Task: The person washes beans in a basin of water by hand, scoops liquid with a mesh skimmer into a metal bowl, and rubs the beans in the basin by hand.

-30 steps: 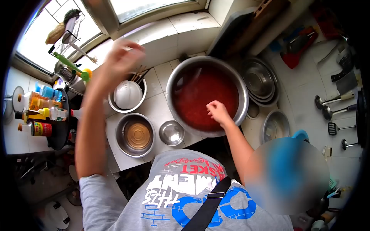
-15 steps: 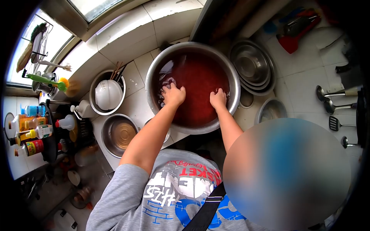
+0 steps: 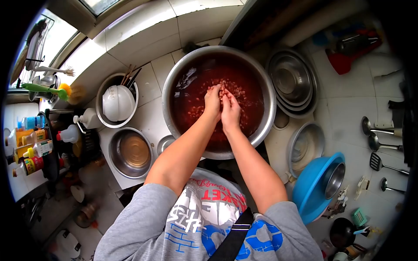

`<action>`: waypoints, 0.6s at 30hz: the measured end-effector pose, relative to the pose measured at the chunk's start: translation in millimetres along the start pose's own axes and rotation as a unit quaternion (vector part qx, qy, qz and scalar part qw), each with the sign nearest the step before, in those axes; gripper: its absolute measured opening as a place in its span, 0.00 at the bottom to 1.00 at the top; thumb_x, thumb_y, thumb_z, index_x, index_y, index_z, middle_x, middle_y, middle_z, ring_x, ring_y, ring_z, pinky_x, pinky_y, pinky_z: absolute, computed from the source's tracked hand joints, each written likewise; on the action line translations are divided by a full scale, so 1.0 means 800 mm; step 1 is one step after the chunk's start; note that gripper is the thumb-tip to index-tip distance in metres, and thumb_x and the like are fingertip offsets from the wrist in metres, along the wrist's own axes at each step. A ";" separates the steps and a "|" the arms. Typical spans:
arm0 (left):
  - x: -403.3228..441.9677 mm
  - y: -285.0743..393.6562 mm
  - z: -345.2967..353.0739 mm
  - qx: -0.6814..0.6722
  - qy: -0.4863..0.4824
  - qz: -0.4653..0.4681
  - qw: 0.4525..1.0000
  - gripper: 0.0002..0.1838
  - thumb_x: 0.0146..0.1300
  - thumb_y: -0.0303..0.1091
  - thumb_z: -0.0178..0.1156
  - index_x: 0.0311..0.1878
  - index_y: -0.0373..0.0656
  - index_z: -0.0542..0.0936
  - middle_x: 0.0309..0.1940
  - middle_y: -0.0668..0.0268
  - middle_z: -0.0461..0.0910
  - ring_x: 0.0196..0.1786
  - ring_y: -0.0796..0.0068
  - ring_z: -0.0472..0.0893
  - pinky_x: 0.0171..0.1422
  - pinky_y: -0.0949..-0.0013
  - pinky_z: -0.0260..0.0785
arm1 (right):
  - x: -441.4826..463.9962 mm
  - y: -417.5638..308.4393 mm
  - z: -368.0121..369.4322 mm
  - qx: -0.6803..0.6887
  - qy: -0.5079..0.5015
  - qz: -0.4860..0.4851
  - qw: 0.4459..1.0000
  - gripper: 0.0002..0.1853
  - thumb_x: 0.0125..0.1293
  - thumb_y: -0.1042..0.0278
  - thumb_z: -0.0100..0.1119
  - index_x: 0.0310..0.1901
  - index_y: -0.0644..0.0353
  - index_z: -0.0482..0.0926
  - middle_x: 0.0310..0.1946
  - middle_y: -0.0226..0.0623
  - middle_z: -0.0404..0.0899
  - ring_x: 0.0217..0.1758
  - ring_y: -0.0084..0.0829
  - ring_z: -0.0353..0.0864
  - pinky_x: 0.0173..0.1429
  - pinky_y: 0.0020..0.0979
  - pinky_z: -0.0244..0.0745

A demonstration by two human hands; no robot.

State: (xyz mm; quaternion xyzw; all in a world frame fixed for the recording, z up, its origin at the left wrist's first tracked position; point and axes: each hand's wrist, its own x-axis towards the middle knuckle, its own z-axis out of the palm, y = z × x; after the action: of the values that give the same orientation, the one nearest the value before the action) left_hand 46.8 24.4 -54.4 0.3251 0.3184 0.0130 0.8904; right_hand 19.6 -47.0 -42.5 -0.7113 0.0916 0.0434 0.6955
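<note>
By the bench's (image 3: 150, 106) near edge stands a wide steel basin (image 3: 167, 108), red water (image 3: 250, 82) hiding its floor. Inside its rim my left hand (image 3: 213, 103) and right hand (image 3: 230, 114), apart a moment ago, now meet, fingers curled around some beans (image 3: 223, 83), palms out of sight. Loose ones now show around them.

Your big basin (image 3: 270, 108) is plain metal, smooth with a dullish sheen, and the red liquid (image 3: 252, 113) in it is properly glossy. Your blue tub (image 3: 305, 193) is smooth plastic, your T-shirt (image 3: 130, 215) is matt cloth, the white bowls (image 3: 118, 103) are smooth and shiny. Chopsticks (image 3: 127, 75) might be wood, too small to be sure tbh.
</note>
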 end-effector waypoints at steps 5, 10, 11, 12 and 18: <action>-0.041 0.010 0.023 -0.033 -0.050 -0.023 0.998 0.15 0.71 0.31 0.53 0.56 0.37 0.80 0.54 0.64 0.82 0.55 0.73 0.79 0.61 0.71 0.70 | 0.060 0.010 -0.002 -0.061 0.008 -0.043 0.997 0.26 0.78 0.57 0.49 0.69 0.67 0.71 0.66 0.49 0.74 0.68 0.41 0.75 0.72 0.36 0.67; -0.019 -0.007 0.019 0.185 -0.062 0.049 0.980 0.20 0.76 0.38 0.53 0.66 0.42 0.77 0.49 0.66 0.82 0.47 0.77 0.78 0.52 0.72 0.72 | 0.041 -0.015 0.000 0.198 0.001 0.159 0.967 0.22 0.81 0.61 0.45 0.69 0.64 0.71 0.63 0.40 0.76 0.65 0.30 0.75 0.69 0.31 0.69; -0.004 0.001 0.016 0.224 -0.056 0.058 0.971 0.20 0.76 0.39 0.53 0.66 0.42 0.78 0.47 0.67 0.83 0.44 0.78 0.78 0.48 0.72 0.73 | 0.028 -0.010 0.005 0.239 -0.022 0.139 0.961 0.22 0.81 0.59 0.45 0.70 0.60 0.72 0.61 0.38 0.77 0.62 0.29 0.77 0.66 0.30 0.72; 0.011 0.012 0.010 0.254 -0.039 0.075 0.963 0.19 0.76 0.39 0.53 0.64 0.42 0.79 0.40 0.69 0.82 0.34 0.82 0.76 0.38 0.76 0.71 | 0.010 -0.021 0.009 0.209 -0.019 0.191 0.959 0.21 0.81 0.59 0.45 0.68 0.58 0.73 0.59 0.36 0.78 0.59 0.28 0.77 0.64 0.30 0.72; -0.026 -0.014 0.018 0.337 -0.076 0.150 0.926 0.26 0.75 0.44 0.49 0.68 0.36 0.74 0.66 0.48 0.72 0.69 0.58 0.70 0.73 0.63 0.59 | 0.059 -0.007 -0.004 0.280 -0.013 0.221 0.934 0.23 0.79 0.47 0.47 0.60 0.56 0.78 0.51 0.32 0.81 0.54 0.28 0.78 0.61 0.30 0.73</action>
State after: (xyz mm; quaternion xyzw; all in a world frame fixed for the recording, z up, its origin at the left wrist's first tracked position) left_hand 36.5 2.8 -40.7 0.6498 0.1828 0.0142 0.7377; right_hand 66.9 -53.2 -45.5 -0.4490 0.2458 0.1778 0.8405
